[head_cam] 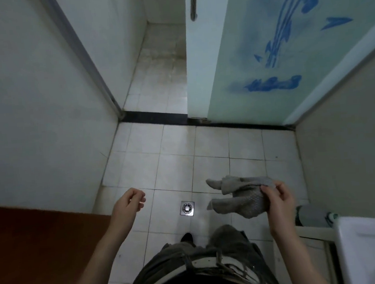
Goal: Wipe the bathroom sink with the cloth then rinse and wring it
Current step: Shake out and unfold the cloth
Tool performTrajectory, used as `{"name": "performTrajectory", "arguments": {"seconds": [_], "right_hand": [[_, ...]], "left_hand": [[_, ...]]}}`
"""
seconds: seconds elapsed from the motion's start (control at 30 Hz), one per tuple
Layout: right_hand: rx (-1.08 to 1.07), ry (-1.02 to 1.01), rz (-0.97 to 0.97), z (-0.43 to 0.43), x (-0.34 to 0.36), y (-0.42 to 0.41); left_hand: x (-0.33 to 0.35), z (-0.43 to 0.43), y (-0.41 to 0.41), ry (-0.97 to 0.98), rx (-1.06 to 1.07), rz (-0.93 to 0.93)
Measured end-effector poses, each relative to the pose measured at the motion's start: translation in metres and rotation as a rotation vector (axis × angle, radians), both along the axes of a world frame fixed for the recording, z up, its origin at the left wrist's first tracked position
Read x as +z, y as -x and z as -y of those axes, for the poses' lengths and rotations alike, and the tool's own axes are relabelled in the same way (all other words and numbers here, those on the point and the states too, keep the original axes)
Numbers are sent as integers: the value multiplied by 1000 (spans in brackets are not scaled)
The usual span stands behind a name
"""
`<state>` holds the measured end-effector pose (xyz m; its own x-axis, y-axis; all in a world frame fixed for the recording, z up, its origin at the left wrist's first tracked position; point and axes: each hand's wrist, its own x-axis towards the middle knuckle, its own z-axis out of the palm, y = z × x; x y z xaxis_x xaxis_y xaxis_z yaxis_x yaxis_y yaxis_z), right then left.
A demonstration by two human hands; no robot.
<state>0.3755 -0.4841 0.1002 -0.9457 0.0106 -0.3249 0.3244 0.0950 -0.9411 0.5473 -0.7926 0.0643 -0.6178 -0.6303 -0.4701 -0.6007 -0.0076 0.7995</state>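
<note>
We count 1 cloth [242, 199], 2 hands, 1 floor drain [187, 208], 1 sink [369, 246] at bottom right w/ only its white rim in view. Our right hand [278, 198] pinches the cloth's right edge btwn thumb and fingertips; it hangs mid-air over the tiled floor [205, 149], left of the sink. Cloth is grey, crumpled, textured weave, 2 loose ends pointing left. Our left hand [128, 202] holds nothing, fingers loosely curled, well apart from the cloth.

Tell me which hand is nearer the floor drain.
Left, though only slightly. The left hand hangs empty, up and to the left of the floor drain. The right hand is farther off on its right, holding the cloth.
</note>
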Motion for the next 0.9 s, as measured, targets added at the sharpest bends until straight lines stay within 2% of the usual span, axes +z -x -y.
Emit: {"name": "performTrajectory", "arguments": {"seconds": [0.2, 0.43, 0.57, 0.9], "right_hand": [[-159, -72, -20, -7, -5, 66], [-313, -159, 54, -26, -30, 187], [-364, -90, 31, -29, -16, 259], [-573, -66, -63, -46, 3, 410]], "left_hand": [[9, 9, 130, -11, -169, -63], [4, 1, 294, -20, -312, -57], [9, 7, 373, -4, -380, -52], [11, 19, 581, 28, -504, -32]]}}
